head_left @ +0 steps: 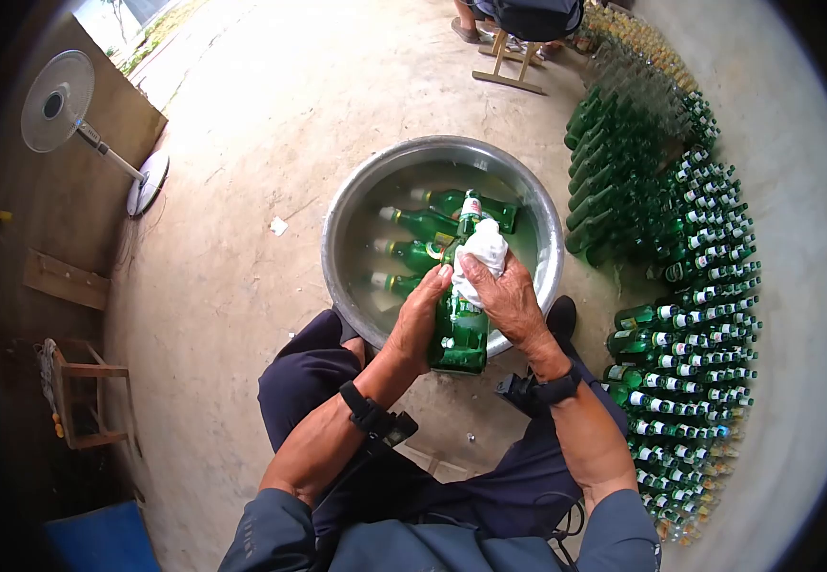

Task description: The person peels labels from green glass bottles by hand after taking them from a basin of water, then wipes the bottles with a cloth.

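Between my knees stands a wide metal basin [331,250] of cloudy water. Several green glass bottles [423,225] lie in it, partly under the surface. My left hand [418,319] is closed around the lower side of another green bottle [459,345], held tilted over the basin's near rim with its base toward me. A white cloth [483,250] is bunched in my right hand [507,297] and pressed against this bottle's upper body and shoulder. The bottle's neck, with a pale label, points away from me. The cloth and fingers hide part of its front.
Rows of green bottles [690,362] lie stacked along the wall on the right, with more green bottles [604,176] farther up. A person [528,17] sits on a wooden stool at the top. At left are a standing fan [58,103] and a wooden stool [94,370].
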Demonstrator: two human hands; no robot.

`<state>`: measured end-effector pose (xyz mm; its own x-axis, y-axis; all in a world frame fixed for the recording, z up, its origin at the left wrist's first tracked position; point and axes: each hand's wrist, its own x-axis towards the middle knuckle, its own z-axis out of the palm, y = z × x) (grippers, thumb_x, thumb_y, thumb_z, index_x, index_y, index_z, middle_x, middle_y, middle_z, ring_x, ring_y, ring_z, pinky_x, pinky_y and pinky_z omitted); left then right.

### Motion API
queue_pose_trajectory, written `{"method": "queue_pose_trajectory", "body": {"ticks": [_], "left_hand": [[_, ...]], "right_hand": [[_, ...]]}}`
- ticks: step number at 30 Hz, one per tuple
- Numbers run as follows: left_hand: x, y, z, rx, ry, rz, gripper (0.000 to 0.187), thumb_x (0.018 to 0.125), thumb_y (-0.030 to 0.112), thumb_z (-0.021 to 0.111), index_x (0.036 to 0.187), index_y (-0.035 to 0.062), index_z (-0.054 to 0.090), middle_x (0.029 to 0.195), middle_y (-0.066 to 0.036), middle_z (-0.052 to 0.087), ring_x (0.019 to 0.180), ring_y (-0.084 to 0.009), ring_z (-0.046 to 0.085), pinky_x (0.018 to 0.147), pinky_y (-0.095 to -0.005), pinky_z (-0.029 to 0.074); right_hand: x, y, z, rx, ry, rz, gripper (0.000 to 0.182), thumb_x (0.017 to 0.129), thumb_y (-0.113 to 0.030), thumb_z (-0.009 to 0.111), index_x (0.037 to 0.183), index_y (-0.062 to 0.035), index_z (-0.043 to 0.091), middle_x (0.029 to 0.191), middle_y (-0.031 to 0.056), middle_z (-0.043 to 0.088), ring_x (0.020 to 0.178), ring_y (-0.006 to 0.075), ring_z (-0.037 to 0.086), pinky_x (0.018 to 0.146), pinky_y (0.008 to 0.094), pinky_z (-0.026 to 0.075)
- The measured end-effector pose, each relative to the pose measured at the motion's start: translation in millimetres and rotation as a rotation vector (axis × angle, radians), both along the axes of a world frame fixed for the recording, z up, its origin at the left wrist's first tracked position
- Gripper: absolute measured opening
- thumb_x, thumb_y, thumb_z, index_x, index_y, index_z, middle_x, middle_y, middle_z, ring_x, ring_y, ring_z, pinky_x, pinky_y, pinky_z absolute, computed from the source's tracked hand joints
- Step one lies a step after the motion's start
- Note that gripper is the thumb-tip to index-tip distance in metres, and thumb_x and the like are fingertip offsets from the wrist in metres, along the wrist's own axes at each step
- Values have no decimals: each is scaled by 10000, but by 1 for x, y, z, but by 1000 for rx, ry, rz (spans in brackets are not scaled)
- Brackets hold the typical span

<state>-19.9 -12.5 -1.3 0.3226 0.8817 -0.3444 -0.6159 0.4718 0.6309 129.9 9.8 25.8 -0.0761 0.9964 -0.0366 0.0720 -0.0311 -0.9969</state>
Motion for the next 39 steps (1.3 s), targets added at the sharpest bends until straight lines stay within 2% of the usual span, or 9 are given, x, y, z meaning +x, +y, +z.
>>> {"method": "queue_pose_trajectory", "body": {"ticks": [9, 13, 14, 19, 23, 25, 31, 35, 39], "left_hand": [[1, -4, 16, -138, -106, -90, 497, 1082, 439, 498, 1334, 14, 549, 1063, -168, 714, 791, -290, 751, 678, -400, 652], [5, -5, 5, -136, -121, -79, 493, 1075, 444, 517, 1326, 22, 555, 1051, -152, 714, 798, -264, 750, 681, -378, 649], [7, -3, -5, -126, -96, -55, 493, 1069, 439, 535, 1347, 32, 554, 1060, -122, 714, 839, -218, 744, 726, -357, 643], [6, -2, -4, -93, -95, -60, 474, 1071, 421, 539, 1352, 41, 572, 1101, -85, 710, 905, -181, 731, 781, -333, 628], [4, 4, -3, -76, -95, 5, 445, 1074, 391, 538, 1356, 50, 581, 1164, -69, 698, 945, -180, 723, 813, -321, 611], [1, 6, -2, -45, -100, 25, 426, 1076, 380, 532, 1357, 64, 585, 1190, -58, 691, 997, -172, 704, 873, -326, 588], [-10, 9, 10, 38, -156, 42, 415, 1089, 395, 509, 1326, 65, 595, 1181, -55, 682, 1061, -160, 667, 951, -334, 542], [-12, 18, -13, 1, -347, -26, 357, 1089, 393, 522, 1215, 73, 619, 1104, -58, 683, 947, -143, 676, 845, -322, 567], [-5, 16, -1, -64, -258, 61, 313, 1086, 384, 535, 1201, 100, 604, 1061, -52, 672, 910, -143, 677, 782, -321, 581]], "right_hand": [[23, 10, 11, 24, -89, -113, 348, 1007, -274, 700, 1184, 25, 683, 977, 93, 756, 874, 151, 697, 796, 321, 555], [20, 11, 18, 241, -294, -153, 399, 975, -300, 738, 1193, 29, 676, 1166, 194, 712, 980, 271, 715, 854, 379, 555], [17, 9, 23, 262, -384, -126, 527, 961, -368, 744, 1262, 53, 642, 1314, 254, 635, 1107, 361, 676, 944, 418, 536], [11, 2, 19, 425, -569, -96, 748, 973, -486, 687, 1404, 105, 530, 1426, 285, 560, 1261, 437, 572, 1098, 449, 446], [2, -2, 14, 447, -358, -39, 490, 1062, -312, 542, 1359, 73, 604, 1446, 240, 564, 1344, 404, 505, 1155, 454, 379], [-3, -10, 16, 574, -513, 17, 459, 1054, -286, 544, 1348, 58, 626, 1451, 231, 563, 1341, 415, 502, 1167, 475, 368], [-8, -31, 21, 662, -456, 43, 414, 973, -217, 661, 1298, 41, 662, 1372, 206, 625, 1315, 430, 523, 1148, 512, 388], [-8, -40, 31, 762, -510, 59, 376, 885, -205, 764, 1193, 6, 714, 1323, 170, 658, 1285, 408, 548, 1114, 510, 422], [-7, -40, 43, 738, -475, 93, 357, 823, -161, 816, 1138, -16, 733, 1288, 155, 674, 1273, 388, 557, 1094, 495, 440]]}}
